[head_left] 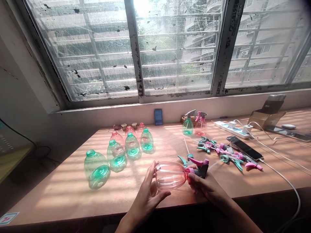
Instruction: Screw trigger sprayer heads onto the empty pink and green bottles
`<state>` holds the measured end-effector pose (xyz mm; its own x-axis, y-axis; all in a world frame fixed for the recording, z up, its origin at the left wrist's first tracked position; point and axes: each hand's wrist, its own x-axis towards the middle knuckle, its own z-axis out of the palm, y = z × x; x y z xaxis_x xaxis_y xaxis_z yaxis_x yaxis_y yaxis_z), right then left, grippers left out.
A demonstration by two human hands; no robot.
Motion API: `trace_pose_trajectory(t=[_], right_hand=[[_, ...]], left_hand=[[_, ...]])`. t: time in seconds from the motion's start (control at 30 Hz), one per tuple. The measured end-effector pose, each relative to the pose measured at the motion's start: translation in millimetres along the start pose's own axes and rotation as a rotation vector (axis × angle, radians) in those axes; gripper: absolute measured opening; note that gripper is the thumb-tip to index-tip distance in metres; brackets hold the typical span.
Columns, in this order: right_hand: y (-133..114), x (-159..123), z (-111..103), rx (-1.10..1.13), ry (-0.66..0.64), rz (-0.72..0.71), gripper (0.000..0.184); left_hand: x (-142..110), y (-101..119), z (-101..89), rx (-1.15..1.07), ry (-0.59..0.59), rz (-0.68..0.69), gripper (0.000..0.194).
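A clear pink spray bottle (170,176) lies sideways in the air above the table's front edge, between both hands. My left hand (152,187) cups its base, with the thumb underneath and the fingers round the far side. At the neck, my right hand (200,183) grips the pink collar of the grey and pink trigger sprayer (200,166), which sits on the bottle's mouth. Just behind it lies a loose teal sprayer head (188,158) with its thin tube pointing back. More teal and pink sprayer heads (222,149) are heaped to the right.
Several open green bottles (132,145) and pink bottles (116,137) stand at left. Two bottles with sprayers (200,126) stand at the back. A phone (244,148), white power strip (232,129), cables and a cardboard box (264,119) occupy the right side.
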<state>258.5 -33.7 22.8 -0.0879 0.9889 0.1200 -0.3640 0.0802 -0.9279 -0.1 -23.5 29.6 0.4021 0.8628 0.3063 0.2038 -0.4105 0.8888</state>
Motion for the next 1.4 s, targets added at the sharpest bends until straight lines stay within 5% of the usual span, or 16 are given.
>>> trace_pose_trajectory(t=[0.13,0.3,0.6,0.77,0.9,1.17,1.27,1.4], right_hand=[[1,0,0,0.000,0.012,-0.016,0.039],[1,1,0,0.005,0.006,-0.013,0.037],[6,1,-5,0.034,0.013,-0.012,0.036],[3,0,-2,0.053,0.011,-0.037,0.037],[3,-1,-2,0.069,0.036,-0.025,0.035],[8,1,-8,0.080,-0.010,-0.054,0.029],[6,1,-5,0.079,0.004,-0.056,0.031],[6,1,-4,0.090,0.050,-0.048,0.034]], left_hand=[[-2,-2,1.8,0.026,0.012,0.043,0.081],[-1,5,5.1,-0.165,-0.034,0.019,0.105],[-1,-3,3.3,-0.074,-0.050,0.048,0.086],[-1,6,3.6,-0.185,-0.073,-0.017,0.103],[2,8,1.8,-0.193,-0.078,-0.074,0.095],[0,-6,4.4,-0.140,-0.090,0.017,0.097],[-1,0,3.6,-0.137,-0.089,-0.018,0.113],[0,8,2.0,-0.148,-0.095,-0.100,0.101]])
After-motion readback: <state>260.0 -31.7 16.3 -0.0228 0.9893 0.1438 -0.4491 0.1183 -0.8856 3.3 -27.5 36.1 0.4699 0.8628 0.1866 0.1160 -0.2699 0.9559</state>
